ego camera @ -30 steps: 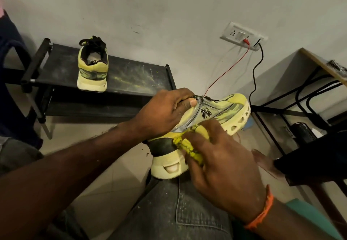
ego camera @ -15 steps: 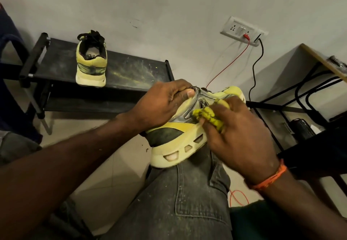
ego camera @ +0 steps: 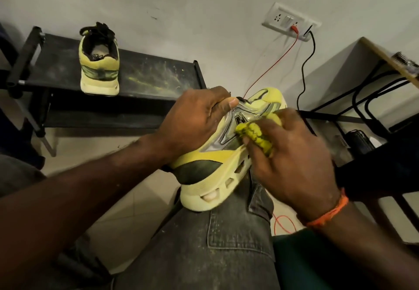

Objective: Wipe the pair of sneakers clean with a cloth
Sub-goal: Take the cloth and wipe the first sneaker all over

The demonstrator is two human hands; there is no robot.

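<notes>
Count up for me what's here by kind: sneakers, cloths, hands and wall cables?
Sneakers: 2, one held on the knee, one on the black rack
Cloths: 1, yellow cloth
Hands: 2, left hand, right hand
Wall cables: 2, red cable, black cable
Total: 7

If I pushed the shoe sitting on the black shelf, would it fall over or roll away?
Probably neither. The sneaker on the shelf stands upright on a wide, flat sole, so it would likely slide, not roll. The black shelf looks dusty, which may let it slip easily. A hard shove up high might tip it.
</notes>
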